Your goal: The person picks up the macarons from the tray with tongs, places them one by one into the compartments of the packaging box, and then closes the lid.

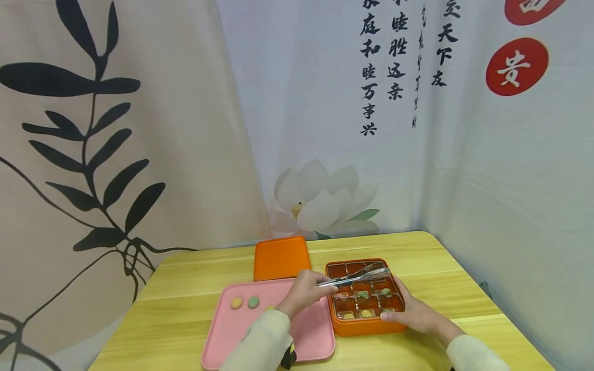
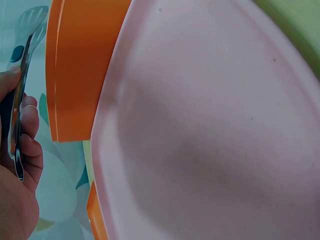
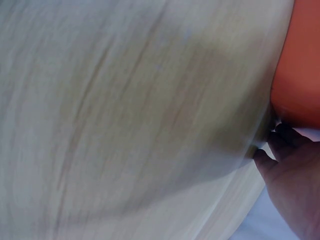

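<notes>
Tongs (image 1: 355,279) clamped in left grip (image 1: 303,292) above far part of orange box (image 1: 366,328); box, right of pink tray (image 1: 315,335), clasped at near right corner by right grip (image 1: 419,313). Boxed green piece (image 1: 385,291) could be dislodged if tongs are lowered askew

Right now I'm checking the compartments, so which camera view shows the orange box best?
The head view: it looks down into the orange box, though the tongs and right hand cover parts. The left wrist view shows only part of its plain outside; the right wrist view, only a section at the picture's edge.
</notes>
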Demonstrator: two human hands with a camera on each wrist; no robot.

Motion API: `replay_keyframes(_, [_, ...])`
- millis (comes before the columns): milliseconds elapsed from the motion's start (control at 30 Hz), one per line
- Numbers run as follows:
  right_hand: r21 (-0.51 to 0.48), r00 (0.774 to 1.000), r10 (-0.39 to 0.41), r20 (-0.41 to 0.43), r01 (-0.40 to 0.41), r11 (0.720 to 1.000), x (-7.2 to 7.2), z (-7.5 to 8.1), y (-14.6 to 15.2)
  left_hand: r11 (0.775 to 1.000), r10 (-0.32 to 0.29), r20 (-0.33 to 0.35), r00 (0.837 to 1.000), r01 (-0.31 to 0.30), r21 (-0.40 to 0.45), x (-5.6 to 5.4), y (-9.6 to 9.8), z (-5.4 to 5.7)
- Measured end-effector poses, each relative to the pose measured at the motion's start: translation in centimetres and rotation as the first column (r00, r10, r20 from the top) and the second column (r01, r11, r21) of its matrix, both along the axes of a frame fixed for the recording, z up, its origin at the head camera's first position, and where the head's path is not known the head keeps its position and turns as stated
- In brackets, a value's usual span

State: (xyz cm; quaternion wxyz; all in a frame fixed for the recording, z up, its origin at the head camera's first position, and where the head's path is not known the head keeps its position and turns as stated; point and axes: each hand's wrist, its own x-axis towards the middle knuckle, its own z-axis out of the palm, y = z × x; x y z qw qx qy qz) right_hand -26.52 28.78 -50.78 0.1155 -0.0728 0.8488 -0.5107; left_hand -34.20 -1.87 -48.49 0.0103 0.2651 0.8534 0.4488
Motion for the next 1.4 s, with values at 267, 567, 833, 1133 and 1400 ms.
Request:
replay_keyframes(267, [0.026, 1.0, -0.012, 0.006, 0.012, 1.0, -0.1, -0.2, -0.1, 1.0, 0.021, 0.026, 0.999, -0.021, 0.002, 0.1, -1.1, -0.1])
replay_keyframes(567, [0.006, 1.0, 0.006, 0.001, -0.006, 1.0, 0.2, 0.0, -0.1, 0.997, 0.063, 0.094, 0.994, -0.067, 0.042, 0.3, -2.7, 0.7])
replay_keyframes(833, [0.01, 1.0, -0.002, 0.01, 0.002, 1.0, 0.2, -0.1, 0.0, 0.995, 0.076, 0.08, 0.994, -0.081, 0.053, 0.4, -4.8, 1.3])
replay_keyframes(1133, [0.017, 1.0, -0.004, 0.001, 0.004, 1.0, 0.1, -0.3, 0.0, 0.992, 0.121, 0.045, 0.992, -0.122, 0.019, 0.6, -8.5, 1.9])
replay_keyframes(1400, [-0.03, 1.0, 0.022, 0.005, -0.022, 0.999, -0.1, -0.2, 0.0, 0.981, 0.195, 0.017, 0.981, -0.195, -0.016, 0.8, -12.5, 1.9])
